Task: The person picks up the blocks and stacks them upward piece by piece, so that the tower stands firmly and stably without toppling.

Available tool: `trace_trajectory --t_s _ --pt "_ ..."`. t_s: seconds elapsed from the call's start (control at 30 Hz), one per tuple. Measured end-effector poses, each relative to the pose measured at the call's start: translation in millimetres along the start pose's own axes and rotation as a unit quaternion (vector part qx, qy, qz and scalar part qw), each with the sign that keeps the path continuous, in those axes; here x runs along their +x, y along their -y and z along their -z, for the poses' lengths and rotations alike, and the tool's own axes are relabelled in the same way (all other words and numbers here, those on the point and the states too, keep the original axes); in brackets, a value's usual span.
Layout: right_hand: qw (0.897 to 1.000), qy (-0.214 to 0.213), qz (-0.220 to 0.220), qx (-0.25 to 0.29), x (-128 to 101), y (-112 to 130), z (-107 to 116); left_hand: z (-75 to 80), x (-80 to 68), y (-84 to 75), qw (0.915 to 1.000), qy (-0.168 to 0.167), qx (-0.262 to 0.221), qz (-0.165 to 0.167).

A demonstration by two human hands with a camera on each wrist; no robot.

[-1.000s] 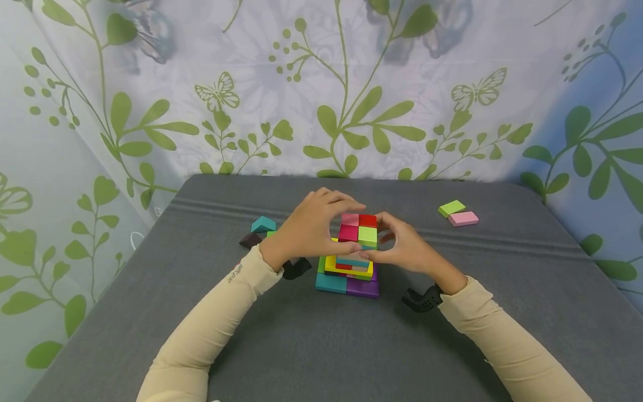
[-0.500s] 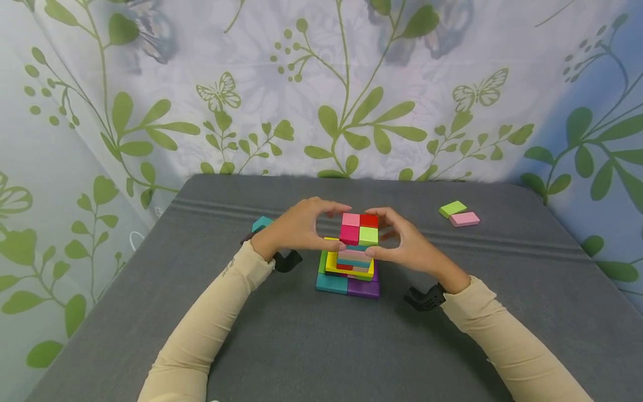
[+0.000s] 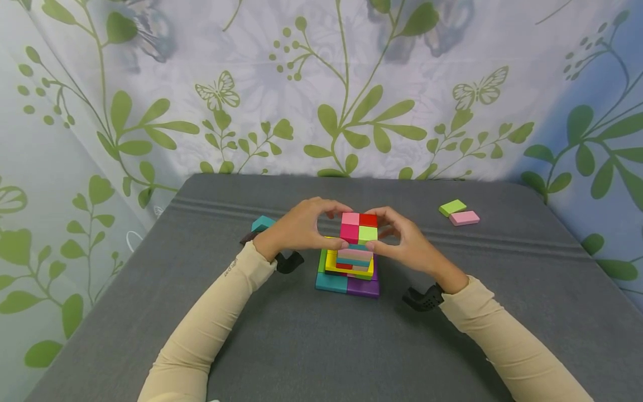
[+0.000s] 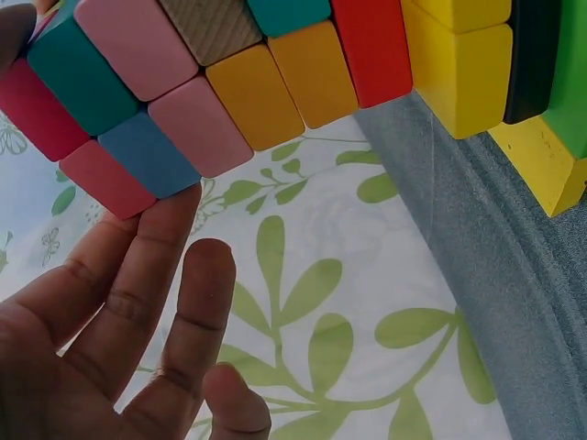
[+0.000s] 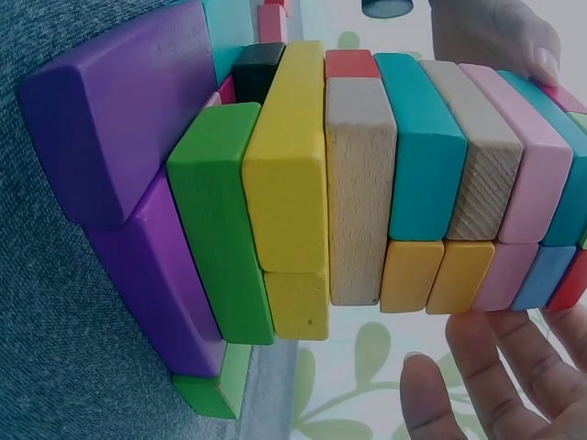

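A tower of coloured blocks [image 3: 350, 262] stands mid-table on a teal and purple base. Its top layer [image 3: 359, 227] is four squares: pink, red, magenta and lime. My left hand [image 3: 311, 223] curls round that top layer from the left, thumb at the front and index finger at the back. My right hand [image 3: 402, 240] does the same from the right. In the left wrist view my fingers [image 4: 138, 275] touch the end blocks of the tower [image 4: 275, 82]. In the right wrist view my thumb [image 5: 500, 37] and fingers [image 5: 495, 376] flank the stacked layers [image 5: 367, 183].
A teal block [image 3: 263, 224] and a dark brown block [image 3: 248, 239] lie left of the tower, behind my left wrist. A lime tile [image 3: 451, 207] and a pink tile [image 3: 464, 218] lie at the far right. The grey table [image 3: 321, 340] ends at a leaf-patterned curtain [image 3: 321, 111].
My left hand slid back from over the tower's top to its left side, uncovering the pink square. The right hand stayed on the right side. The tower stands as before.
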State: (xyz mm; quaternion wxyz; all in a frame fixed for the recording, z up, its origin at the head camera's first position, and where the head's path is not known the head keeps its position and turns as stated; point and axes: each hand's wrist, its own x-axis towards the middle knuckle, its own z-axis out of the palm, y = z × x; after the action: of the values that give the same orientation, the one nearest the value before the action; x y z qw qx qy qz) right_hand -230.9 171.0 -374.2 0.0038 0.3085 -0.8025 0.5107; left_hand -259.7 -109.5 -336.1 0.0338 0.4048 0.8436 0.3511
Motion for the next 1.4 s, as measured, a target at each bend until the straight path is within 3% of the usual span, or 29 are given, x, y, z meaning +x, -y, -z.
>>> trace_trajectory --t_s 0.23,0.37,0.5,0.67,0.8,1.03,1.27,1.4 --pt "1.0 0.01 0.002 0.002 0 -2 0 1.9 -2.6 2.6 0.9999 0.014 0.004 0.004" --pt "1.0 0.019 0.007 0.005 0 -4 1 8.8 -10.6 6.1 0.9992 0.024 -0.029 0.013" --pt "1.0 0.025 0.008 0.006 0 -5 2 19.9 -26.8 15.8 0.9978 0.02 -0.059 0.023" --pt "1.0 0.03 0.006 0.001 0 -8 3 33.4 -52.5 34.6 0.9981 0.007 -0.047 0.04" --pt "0.999 0.034 0.004 -0.002 -1 -8 3 44.5 -71.2 46.8 0.9966 0.015 -0.042 0.069" --pt "0.999 0.038 0.004 -0.001 -1 -9 3 64.0 -99.6 62.9 0.9862 0.061 -0.055 0.144" --pt "0.999 0.042 0.002 0.003 -1 -8 4 70.0 -119.8 70.9 0.9676 0.144 -0.002 0.207" --pt "0.999 0.045 0.004 0.003 0 -9 4 65.6 -126.2 73.7 0.9624 0.148 0.033 0.225"
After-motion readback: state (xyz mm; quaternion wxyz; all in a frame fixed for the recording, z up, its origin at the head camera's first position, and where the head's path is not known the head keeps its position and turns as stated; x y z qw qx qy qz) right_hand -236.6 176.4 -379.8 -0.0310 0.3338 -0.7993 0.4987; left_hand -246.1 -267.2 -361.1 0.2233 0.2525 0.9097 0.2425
